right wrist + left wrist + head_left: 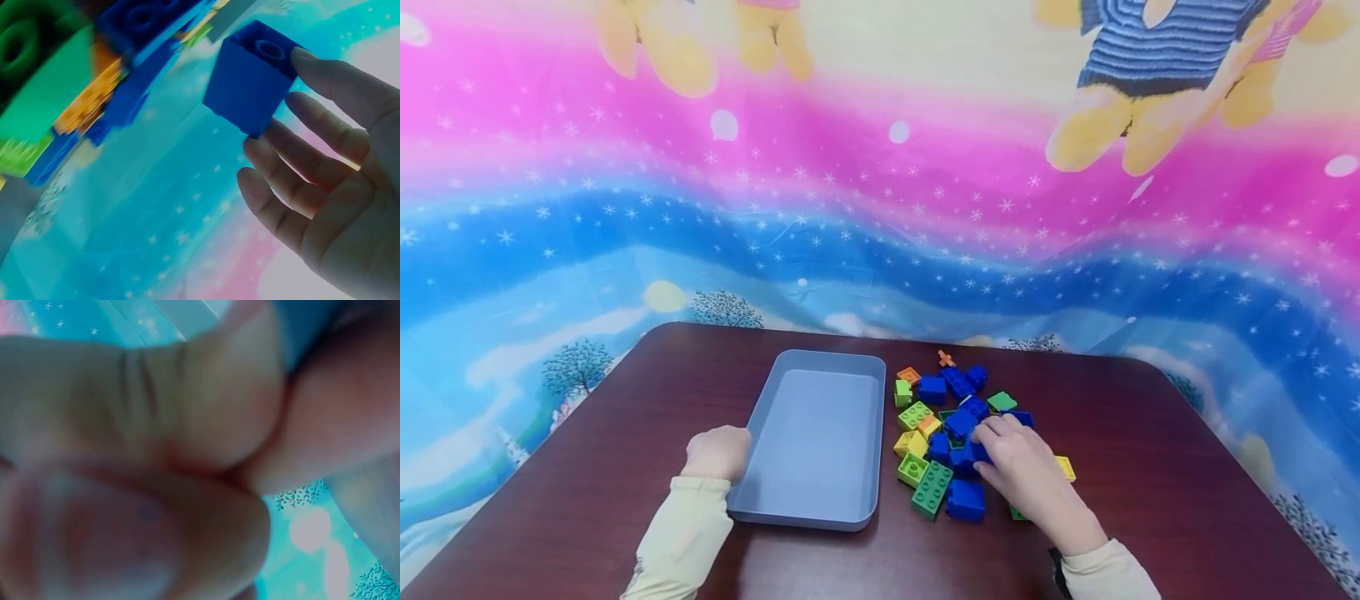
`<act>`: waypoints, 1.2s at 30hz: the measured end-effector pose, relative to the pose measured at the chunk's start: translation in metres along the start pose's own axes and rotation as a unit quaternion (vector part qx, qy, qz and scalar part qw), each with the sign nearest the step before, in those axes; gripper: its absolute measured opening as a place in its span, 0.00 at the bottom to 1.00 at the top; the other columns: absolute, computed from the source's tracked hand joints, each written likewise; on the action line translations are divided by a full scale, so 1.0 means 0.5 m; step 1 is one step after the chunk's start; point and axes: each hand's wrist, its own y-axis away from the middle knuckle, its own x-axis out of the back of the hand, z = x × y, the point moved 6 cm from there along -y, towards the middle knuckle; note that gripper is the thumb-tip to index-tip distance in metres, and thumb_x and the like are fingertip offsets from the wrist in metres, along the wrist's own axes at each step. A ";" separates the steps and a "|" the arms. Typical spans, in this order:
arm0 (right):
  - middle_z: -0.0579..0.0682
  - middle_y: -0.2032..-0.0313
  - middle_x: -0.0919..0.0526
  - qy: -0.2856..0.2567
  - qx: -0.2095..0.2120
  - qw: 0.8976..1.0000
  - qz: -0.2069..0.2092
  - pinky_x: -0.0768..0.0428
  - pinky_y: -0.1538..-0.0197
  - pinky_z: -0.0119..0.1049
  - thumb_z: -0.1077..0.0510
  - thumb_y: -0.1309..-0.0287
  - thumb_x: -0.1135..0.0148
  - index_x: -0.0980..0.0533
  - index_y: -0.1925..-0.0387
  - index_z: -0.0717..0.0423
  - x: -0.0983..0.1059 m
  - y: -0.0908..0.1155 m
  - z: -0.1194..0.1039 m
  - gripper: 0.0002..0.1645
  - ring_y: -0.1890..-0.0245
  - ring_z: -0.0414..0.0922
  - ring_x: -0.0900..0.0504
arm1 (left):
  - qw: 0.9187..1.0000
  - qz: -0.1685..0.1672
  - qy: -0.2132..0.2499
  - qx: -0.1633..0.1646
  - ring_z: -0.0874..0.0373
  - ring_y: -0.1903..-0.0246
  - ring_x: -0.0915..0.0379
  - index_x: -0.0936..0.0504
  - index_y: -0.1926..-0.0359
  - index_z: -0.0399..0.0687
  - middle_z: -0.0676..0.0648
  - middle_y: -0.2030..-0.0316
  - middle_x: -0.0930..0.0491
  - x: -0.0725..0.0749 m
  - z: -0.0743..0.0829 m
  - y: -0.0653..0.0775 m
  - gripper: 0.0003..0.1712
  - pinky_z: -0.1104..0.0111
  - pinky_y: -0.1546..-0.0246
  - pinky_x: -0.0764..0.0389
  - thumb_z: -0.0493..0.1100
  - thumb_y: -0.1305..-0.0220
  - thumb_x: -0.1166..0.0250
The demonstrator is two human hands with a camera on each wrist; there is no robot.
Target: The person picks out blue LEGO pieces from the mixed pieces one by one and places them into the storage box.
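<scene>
My left hand [718, 454] is at the left wall of a grey-blue rectangular tray [820, 525], its fingers curled on the rim. In the left wrist view, the blurred fingers [206, 425] press around a small strip of the tray. My right hand [1026, 475] reaches over a pile of building blocks on the tray's right. It pinches a blue block [247, 81] between thumb and fingertips, with the hollow underside showing in the right wrist view. Close by are a blue block [966, 500] and a dark green studded block [932, 490].
Light green blocks [915, 415], yellow ones [912, 443] and an orange cross-shaped piece [946, 358] lie in the pile. A yellow block [1065, 468] sits beyond the right hand. Behind the brown table [700, 367] hangs a patterned cloth [850, 183].
</scene>
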 end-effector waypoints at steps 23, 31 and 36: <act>0.44 0.65 0.25 -0.023 0.178 0.984 0.007 0.31 0.65 0.27 0.48 0.50 0.36 0.24 0.65 0.51 -0.099 -0.107 -0.292 0.14 0.65 0.39 0.31 | 0.997 -0.069 0.028 0.029 0.54 0.80 0.35 0.29 0.82 0.42 0.47 0.83 0.31 -0.010 -0.013 0.005 0.11 0.55 0.77 0.32 0.27 0.64 0.36; 0.44 0.66 0.25 0.011 0.205 0.979 -0.001 0.31 0.67 0.27 0.47 0.48 0.38 0.24 0.64 0.51 -0.131 -0.118 -0.325 0.14 0.66 0.39 0.31 | 0.998 -0.063 0.024 0.021 0.55 0.81 0.36 0.30 0.84 0.43 0.47 0.84 0.32 -0.011 -0.013 0.003 0.11 0.56 0.78 0.33 0.26 0.63 0.37; 0.44 0.68 0.25 -0.012 0.205 0.979 -0.003 0.31 0.68 0.26 0.48 0.48 0.38 0.23 0.65 0.51 -0.145 -0.121 -0.327 0.13 0.67 0.38 0.31 | 0.997 -0.068 0.020 0.020 0.54 0.81 0.36 0.30 0.82 0.43 0.47 0.84 0.32 -0.010 -0.010 0.002 0.12 0.57 0.78 0.33 0.26 0.62 0.37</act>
